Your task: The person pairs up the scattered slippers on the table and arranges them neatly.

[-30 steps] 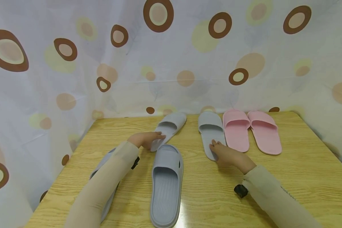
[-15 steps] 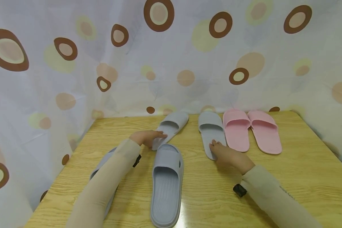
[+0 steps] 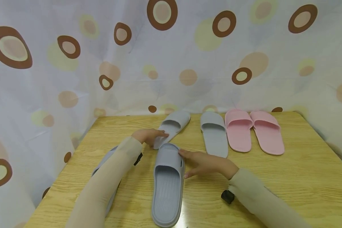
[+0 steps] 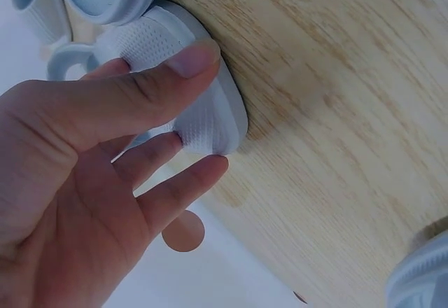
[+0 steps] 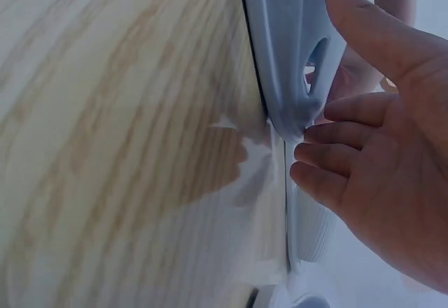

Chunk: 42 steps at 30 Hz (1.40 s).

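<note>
My left hand [image 3: 148, 136] touches the heel half of a pale grey slipper [image 3: 183, 117] lying slanted by the back edge. In the left wrist view the thumb lies over its dotted insole [image 4: 203, 122], and the loosely straight fingers meet its left edge. My right hand [image 3: 208, 164] is beside the middle grey-blue slipper [image 3: 166, 199], its forefinger at the strap and thumb near the side. In the right wrist view the fingers look spread and straight next to the strap's oval hole [image 5: 316, 66]; whether they press is unclear. A second grey-blue slipper [image 3: 104, 160] is partly hidden under my left sleeve.
Another pale grey slipper [image 3: 215, 139] stands right of centre, against a pair of pink slippers [image 3: 239, 136]. Beneath them is a wood-grain table [image 3: 296, 183]. A spotted curtain [image 3: 205, 72] rises behind its back edge and along both sides.
My right hand has left the right pale grey slipper and come left and nearer to the middle grey-blue one. The slanted pale grey slipper has slid slightly right and away with my left hand.
</note>
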Motion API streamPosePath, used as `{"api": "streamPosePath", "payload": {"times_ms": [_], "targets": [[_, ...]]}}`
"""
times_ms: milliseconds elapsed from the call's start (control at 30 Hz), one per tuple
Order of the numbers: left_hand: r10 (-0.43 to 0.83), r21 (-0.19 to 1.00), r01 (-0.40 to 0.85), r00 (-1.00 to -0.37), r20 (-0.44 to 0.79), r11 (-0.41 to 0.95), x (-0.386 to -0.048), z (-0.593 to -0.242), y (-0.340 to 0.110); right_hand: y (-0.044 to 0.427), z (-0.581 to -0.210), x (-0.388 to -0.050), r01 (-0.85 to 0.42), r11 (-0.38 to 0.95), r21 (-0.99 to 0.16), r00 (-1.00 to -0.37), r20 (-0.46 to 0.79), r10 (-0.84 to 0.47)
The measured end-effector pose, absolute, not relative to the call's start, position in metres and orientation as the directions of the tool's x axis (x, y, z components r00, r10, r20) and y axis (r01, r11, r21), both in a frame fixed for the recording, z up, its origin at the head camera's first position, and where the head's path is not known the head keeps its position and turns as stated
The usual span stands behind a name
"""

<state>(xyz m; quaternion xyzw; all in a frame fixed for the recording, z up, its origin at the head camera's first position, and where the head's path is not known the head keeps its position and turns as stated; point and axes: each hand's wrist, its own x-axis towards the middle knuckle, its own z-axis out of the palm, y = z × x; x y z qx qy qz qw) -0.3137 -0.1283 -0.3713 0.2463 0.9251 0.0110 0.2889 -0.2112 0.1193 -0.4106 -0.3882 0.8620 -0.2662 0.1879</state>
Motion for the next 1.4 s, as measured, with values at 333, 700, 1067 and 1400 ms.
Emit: {"api": "streamPosePath", "payload": {"times_ms": [333,700,1067,1400], "targets": [[0.442,0.196,0.404,-0.713,-0.544,0.894,-0.314,-0.368,-0.127,0.108,-0.416,-0.209,-0.620,0.518,-0.589,-0.615,-0.045,-0.787],[0.456,0.131,0.471,-0.688,-0.565,0.872,-0.320,-0.366,-0.127,0.091,-0.415,-0.203,-0.636,0.537,-0.554,-0.609,-0.068,-0.790],[0.442,0.107,0.475,-0.683,-0.581,0.874,-0.322,-0.364,-0.125,0.069,-0.412,-0.201,-0.642,0.518,-0.565,-0.575,-0.091,-0.813],[0.438,0.092,0.480,-0.686,-0.581,0.872,-0.324,-0.365,-0.124,0.057,-0.408,-0.201,-0.650,0.523,-0.551,-0.565,-0.110,-0.818]]}}
